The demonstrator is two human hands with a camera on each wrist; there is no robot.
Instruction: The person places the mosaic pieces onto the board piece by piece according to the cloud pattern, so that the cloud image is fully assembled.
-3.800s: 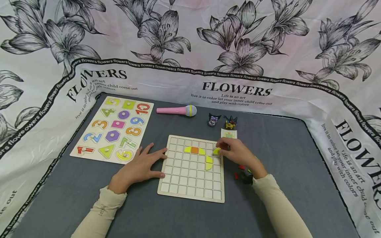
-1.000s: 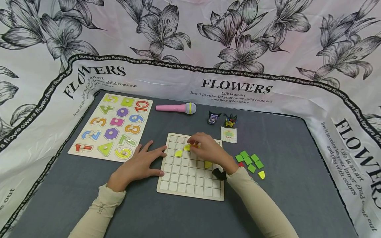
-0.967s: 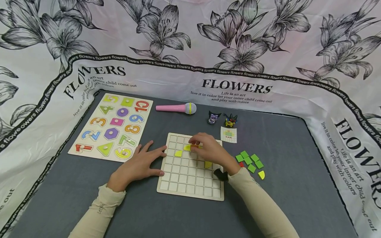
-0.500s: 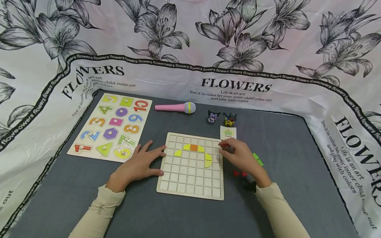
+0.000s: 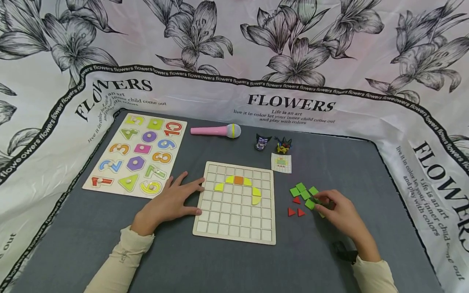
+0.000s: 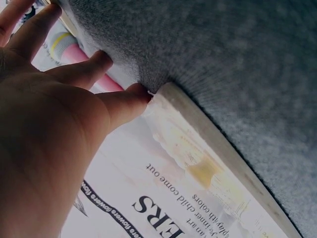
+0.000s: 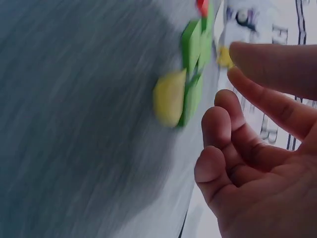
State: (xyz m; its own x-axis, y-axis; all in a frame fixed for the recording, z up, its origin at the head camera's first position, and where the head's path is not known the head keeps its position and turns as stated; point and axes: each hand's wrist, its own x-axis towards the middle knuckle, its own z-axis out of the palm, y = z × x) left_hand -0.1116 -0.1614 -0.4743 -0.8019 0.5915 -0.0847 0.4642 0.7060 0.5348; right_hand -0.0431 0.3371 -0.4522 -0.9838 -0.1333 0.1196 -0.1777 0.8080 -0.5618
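My left hand (image 5: 165, 205) rests at the left edge of the wooden grid board (image 5: 234, 224), its fingers spread and the tips at the rim. On the board an orange square (image 5: 238, 180) sits between yellow rounded pieces; more yellow pieces lie lower to the left and right. My right hand (image 5: 342, 215) reaches over the right side of the loose green square tiles (image 5: 300, 187), with thumb and fingers apart and nothing between them. In the right wrist view a yellow rounded piece (image 7: 170, 98) lies beside green tiles (image 7: 191, 44), just off the fingertips.
Red triangles (image 5: 291, 212) lie between board and tiles. A small pattern card (image 5: 281, 163) and two figurines (image 5: 262, 142) stand behind them. A pink toy microphone (image 5: 212, 131) lies at the back; a number puzzle board (image 5: 137, 156) is at the left.
Since the oldest frame, a yellow piece has gone from my right hand to the board's left part. The right hand then moved off the board, right to the tiles. The left hand stays put.
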